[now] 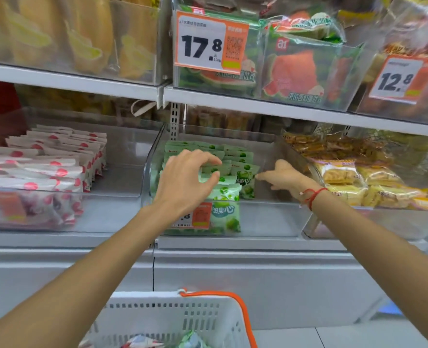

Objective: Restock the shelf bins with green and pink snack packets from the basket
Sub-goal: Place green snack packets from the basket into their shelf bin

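Green snack packets (229, 194) stand in rows inside the clear middle shelf bin (270, 217). My left hand (186, 182) hovers over the front of those rows, fingers curved, thumb and fingertips touching the packet tops. My right hand (280, 177) reaches into the same bin from the right, its fingertips pressing the side of a green packet (245, 175). Pink-and-white packets (57, 169) fill the clear bin on the left. The white basket (157, 320) with an orange handle sits below, holding a few green and pink packets.
Yellow snack packs (358, 182) fill the bin to the right. The upper shelf holds watermelon-print bags (298, 74) and price tags reading 17.8 (202, 45) and 12.8 (397, 80). A grey cabinet front (258, 280) runs beneath the bins.
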A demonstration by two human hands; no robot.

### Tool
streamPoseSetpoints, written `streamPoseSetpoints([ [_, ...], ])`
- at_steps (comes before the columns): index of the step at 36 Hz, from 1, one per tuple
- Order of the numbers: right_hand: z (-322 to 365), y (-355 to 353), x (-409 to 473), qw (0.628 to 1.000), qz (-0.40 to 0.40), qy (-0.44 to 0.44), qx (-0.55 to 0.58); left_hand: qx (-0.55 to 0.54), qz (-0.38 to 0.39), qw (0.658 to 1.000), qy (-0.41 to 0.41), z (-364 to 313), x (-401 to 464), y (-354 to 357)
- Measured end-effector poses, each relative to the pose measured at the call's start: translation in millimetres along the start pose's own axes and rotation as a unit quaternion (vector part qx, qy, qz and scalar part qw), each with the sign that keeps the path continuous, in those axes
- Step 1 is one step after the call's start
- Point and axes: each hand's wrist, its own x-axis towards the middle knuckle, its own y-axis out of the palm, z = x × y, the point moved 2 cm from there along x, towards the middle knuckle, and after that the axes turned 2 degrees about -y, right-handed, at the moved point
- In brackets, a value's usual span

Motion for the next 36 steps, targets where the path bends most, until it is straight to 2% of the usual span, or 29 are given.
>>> streamPoseSetpoints([
  [3, 10, -4, -42, 0.984, -0.101, -0.144, -0.019, -0.055, -0.036, 0.998, -0.022, -2, -34, -17],
  [5, 15, 2, -76, 0.968, -0.121, -0.221, 0.025, -0.086, -0.049, 0.994, -0.054, 1, -60, -24],
  [8, 17, 27, -116, 0.963, -0.052, -0.262, 0.042, -0.110, -0.031, 0.988, -0.107, 13, -100, -19],
  [11, 2, 68, -137, 0.967, 0.066, -0.245, 0.015, -0.125, 0.009, 0.978, -0.169, 34, -138, -5],
  [13, -14, 99, -145, 0.963, 0.148, -0.221, -0.033, -0.104, 0.080, 0.968, -0.215, 51, -161, 10],
  [15, -35, 130, -150, 0.946, 0.244, -0.189, -0.103, -0.060, 0.192, 0.950, -0.239, 69, -186, 30],
  [18, -74, 179, -158, 0.900, 0.369, -0.141, -0.186, 0.000, 0.359, 0.895, -0.266, 96, -229, 65],
  [21, -113, 231, -164, 0.865, 0.417, -0.104, -0.257, 0.044, 0.475, 0.838, -0.266, 117, -270, 95],
  [23, -134, 260, -171, 0.856, 0.428, -0.096, -0.275, 0.051, 0.507, 0.820, -0.262, 128, -294, 110],
  [26, -162, 293, -182, 0.833, 0.447, -0.063, -0.320, 0.092, 0.532, 0.801, -0.259, 138, -321, 123],
  [29, -179, 309, -192, 0.819, 0.454, -0.055, -0.348, 0.152, 0.502, 0.812, -0.255, 141, -336, 128],
  [33, -175, 326, -190, 0.861, 0.378, -0.151, -0.305, 0.162, 0.460, 0.840, -0.240, 143, -339, 131],
  [35, -170, 336, -192, 0.869, 0.432, -0.098, -0.220, 0.116, 0.451, 0.852, -0.239, 143, -340, 129],
  [36, -170, 341, -194, 0.860, 0.471, -0.066, -0.187, 0.085, 0.443, 0.856, -0.251, 143, -339, 125],
])
